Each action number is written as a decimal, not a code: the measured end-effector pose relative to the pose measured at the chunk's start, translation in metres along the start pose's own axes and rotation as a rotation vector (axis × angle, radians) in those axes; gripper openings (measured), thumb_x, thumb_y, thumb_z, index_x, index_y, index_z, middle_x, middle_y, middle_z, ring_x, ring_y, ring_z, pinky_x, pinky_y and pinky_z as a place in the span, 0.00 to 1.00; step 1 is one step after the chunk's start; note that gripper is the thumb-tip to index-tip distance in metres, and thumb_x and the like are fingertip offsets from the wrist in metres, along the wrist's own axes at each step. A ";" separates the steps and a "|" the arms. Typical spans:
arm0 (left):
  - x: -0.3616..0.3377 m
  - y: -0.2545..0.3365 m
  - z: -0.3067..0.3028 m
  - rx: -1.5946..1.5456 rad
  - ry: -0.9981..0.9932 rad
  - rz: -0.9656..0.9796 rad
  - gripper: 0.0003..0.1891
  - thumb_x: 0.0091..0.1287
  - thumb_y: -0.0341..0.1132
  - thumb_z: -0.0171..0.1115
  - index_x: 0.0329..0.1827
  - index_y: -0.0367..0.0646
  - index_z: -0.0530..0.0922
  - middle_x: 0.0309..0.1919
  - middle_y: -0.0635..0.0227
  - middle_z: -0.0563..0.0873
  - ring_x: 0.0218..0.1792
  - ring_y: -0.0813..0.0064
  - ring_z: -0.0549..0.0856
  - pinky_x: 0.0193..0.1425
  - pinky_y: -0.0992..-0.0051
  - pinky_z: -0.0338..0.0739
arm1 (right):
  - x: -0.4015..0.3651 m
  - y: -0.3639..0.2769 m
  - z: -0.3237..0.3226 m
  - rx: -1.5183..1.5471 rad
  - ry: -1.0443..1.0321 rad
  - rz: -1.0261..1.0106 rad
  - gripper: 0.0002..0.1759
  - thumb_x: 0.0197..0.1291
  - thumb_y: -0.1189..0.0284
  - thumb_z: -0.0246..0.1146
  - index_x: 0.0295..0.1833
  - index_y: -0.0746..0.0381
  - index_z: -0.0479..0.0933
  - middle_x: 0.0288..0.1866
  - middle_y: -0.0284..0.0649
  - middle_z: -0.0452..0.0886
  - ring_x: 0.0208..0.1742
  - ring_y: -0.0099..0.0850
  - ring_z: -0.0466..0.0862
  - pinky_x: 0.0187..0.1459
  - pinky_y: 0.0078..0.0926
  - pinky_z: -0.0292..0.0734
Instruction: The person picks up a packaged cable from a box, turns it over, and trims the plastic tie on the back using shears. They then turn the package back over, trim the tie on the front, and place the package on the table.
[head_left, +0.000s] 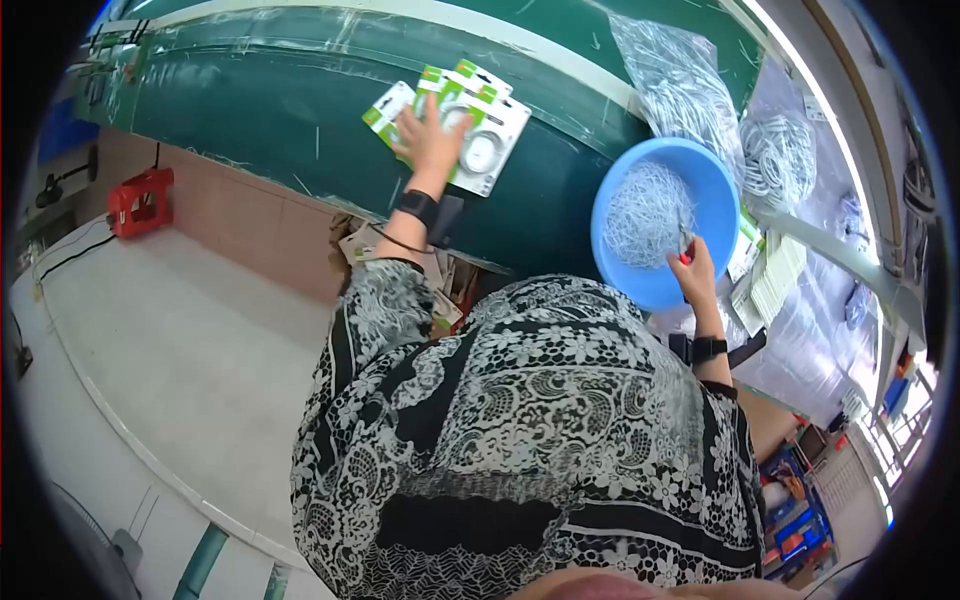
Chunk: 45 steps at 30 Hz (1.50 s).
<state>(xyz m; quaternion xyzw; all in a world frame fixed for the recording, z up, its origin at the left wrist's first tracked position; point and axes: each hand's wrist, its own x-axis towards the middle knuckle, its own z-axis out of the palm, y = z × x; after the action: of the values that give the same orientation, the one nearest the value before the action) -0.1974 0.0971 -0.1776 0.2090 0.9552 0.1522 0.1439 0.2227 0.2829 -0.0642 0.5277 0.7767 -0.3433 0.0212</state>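
On the green work surface lie several white-and-green retail packages (486, 150), overlapping, with a round coil of white cable showing in one. My left hand (432, 140) rests on them from above with fingers spread, hiding part of the cards. Off to the right, my right hand (697, 272) is closed around small red-handled pliers (686, 245) over the near right side of a blue basin (611, 215). Their metal jaws point into the basin, above a heap of thin whitish strips (648, 215).
Beyond the basin lie clear plastic bags of grey cable (690, 95) and a bundled cable coil (778, 160). Stacked pale cards (770, 285) sit right of the basin. A red stool-like object (141, 203) stands at far left. Boxes (362, 243) lie below the table edge.
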 end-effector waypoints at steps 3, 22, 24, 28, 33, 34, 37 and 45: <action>-0.045 0.031 0.020 -0.029 0.043 0.032 0.45 0.57 0.66 0.60 0.74 0.54 0.57 0.72 0.46 0.54 0.73 0.42 0.51 0.67 0.33 0.46 | -0.001 -0.001 0.000 -0.004 0.007 -0.145 0.20 0.47 0.68 0.70 0.35 0.66 0.67 0.29 0.43 0.69 0.31 0.38 0.71 0.36 0.34 0.69; -0.133 0.037 -0.049 -0.466 -0.023 0.185 0.14 0.60 0.37 0.65 0.44 0.40 0.76 0.44 0.59 0.80 0.42 0.57 0.83 0.43 0.57 0.79 | -0.080 0.023 -0.026 0.403 -0.056 -0.546 0.23 0.49 0.68 0.71 0.47 0.67 0.71 0.35 0.39 0.71 0.37 0.31 0.72 0.42 0.28 0.70; -0.153 0.052 -0.056 -1.325 -0.385 -0.049 0.16 0.64 0.36 0.63 0.52 0.38 0.75 0.49 0.59 0.81 0.45 0.60 0.83 0.46 0.59 0.80 | -0.088 0.014 -0.040 0.398 -0.101 -0.514 0.26 0.47 0.67 0.72 0.51 0.68 0.74 0.37 0.44 0.76 0.41 0.38 0.77 0.46 0.32 0.72; -0.193 0.102 -0.046 -1.155 -0.395 0.278 0.20 0.67 0.35 0.60 0.60 0.38 0.70 0.55 0.59 0.78 0.51 0.64 0.81 0.53 0.64 0.77 | -0.101 -0.007 -0.062 0.275 0.012 -0.744 0.22 0.48 0.70 0.70 0.48 0.66 0.72 0.38 0.43 0.76 0.39 0.36 0.77 0.42 0.30 0.72; -0.243 0.161 -0.026 -0.943 -0.453 0.697 0.26 0.71 0.33 0.56 0.71 0.39 0.62 0.62 0.60 0.75 0.59 0.69 0.77 0.63 0.71 0.73 | -0.110 -0.004 -0.081 0.213 0.174 -0.629 0.23 0.45 0.70 0.69 0.48 0.65 0.73 0.41 0.45 0.78 0.43 0.42 0.78 0.42 0.35 0.73; -0.249 0.170 -0.027 -1.018 -0.544 0.701 0.26 0.71 0.33 0.56 0.71 0.39 0.61 0.63 0.60 0.74 0.60 0.69 0.77 0.63 0.71 0.72 | -0.106 0.003 -0.081 0.167 0.207 -0.623 0.23 0.45 0.70 0.69 0.48 0.65 0.73 0.41 0.44 0.78 0.43 0.43 0.78 0.42 0.35 0.73; -0.261 0.187 -0.027 -1.157 -0.730 0.702 0.27 0.71 0.32 0.56 0.71 0.39 0.60 0.64 0.60 0.73 0.61 0.71 0.75 0.64 0.71 0.72 | -0.100 0.015 -0.083 0.082 0.273 -0.610 0.23 0.44 0.70 0.68 0.47 0.65 0.73 0.40 0.44 0.78 0.43 0.44 0.78 0.42 0.37 0.73; -0.279 0.208 -0.012 -1.108 -0.824 0.809 0.23 0.71 0.30 0.54 0.68 0.38 0.64 0.60 0.61 0.74 0.60 0.71 0.76 0.62 0.71 0.73 | -0.097 0.025 -0.083 0.026 0.264 -0.562 0.21 0.45 0.68 0.66 0.46 0.64 0.73 0.37 0.46 0.79 0.42 0.47 0.79 0.41 0.41 0.73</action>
<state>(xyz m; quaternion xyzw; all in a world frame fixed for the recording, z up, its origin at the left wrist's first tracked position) 0.1151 0.1508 -0.0352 0.4768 0.4605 0.5556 0.5019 0.3139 0.2561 0.0243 0.3324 0.8838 -0.2741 -0.1825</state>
